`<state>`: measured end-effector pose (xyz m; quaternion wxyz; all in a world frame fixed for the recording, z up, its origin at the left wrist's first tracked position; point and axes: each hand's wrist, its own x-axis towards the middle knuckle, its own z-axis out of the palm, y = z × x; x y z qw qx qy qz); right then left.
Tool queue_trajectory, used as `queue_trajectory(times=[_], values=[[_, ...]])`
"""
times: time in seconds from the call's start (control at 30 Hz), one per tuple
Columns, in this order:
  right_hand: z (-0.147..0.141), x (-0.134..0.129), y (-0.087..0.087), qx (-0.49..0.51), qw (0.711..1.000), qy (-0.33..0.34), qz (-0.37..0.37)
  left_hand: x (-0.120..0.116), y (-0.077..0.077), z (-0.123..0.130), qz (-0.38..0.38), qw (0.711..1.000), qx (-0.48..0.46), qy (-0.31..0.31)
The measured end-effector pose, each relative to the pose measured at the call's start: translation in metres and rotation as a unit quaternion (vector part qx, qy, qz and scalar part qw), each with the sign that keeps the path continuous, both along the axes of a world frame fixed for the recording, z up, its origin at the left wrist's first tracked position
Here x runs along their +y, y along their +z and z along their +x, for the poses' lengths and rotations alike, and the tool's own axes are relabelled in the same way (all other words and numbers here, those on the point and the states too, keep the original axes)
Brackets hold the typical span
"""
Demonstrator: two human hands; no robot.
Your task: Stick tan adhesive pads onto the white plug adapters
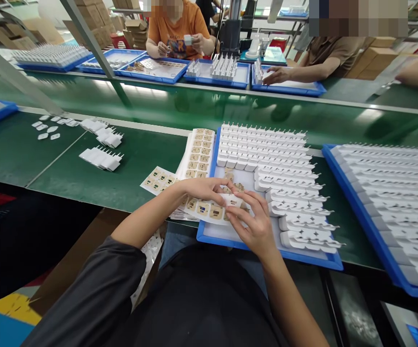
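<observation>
Over the near left part of a blue tray (216, 237), my hands meet around a small white charger plug (233, 198) with a small marking on its face. My left hand (209, 189) grips it from the left, thumb and fingers closed on its edge. From the right, my right hand (254, 219) pinches it with thumb and fingertips. Just below the hands lies a sheet of tan stickers (202, 208), reaching over the tray's rim. White charger plugs (263, 149) with thin pins stand in rows in the tray. The hands partly hide the held plug.
Left of the tray are a stack of sticker sheets (199, 156) and a smaller sheet (157, 180). Loose plugs (101, 158) and white covers (52, 129) lie farther left. Another full tray (366, 212) stands at right. Across the green conveyor (180, 103), co-workers handle parts at blue trays (243, 82).
</observation>
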<state>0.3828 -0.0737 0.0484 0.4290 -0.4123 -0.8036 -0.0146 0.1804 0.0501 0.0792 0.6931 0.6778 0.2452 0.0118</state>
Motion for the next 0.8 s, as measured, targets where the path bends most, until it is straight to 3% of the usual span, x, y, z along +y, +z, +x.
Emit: queue_trajectory(times=[0.43, 0.6, 0.7, 0.8], values=[[-0.001, 0.0, -0.001, 0.025, 0.999, 0.0, 0.021, 0.001, -0.006, -0.001, -0.046, 0.999, -0.001, -0.011], [0.008, -0.006, 0.0, 0.107, 0.994, 0.009, 0.011, 0.003, -0.009, 0.0, -0.032, 0.999, -0.011, 0.003], [0.018, -0.01, -0.005, 0.224, 0.974, 0.002, -0.039, 0.003, -0.01, 0.0, 0.027, 0.999, 0.011, 0.017], [0.025, -0.015, -0.011, 0.312, 0.947, -0.005, -0.083, -0.001, -0.008, 0.006, 0.199, 0.978, 0.064, 0.012]])
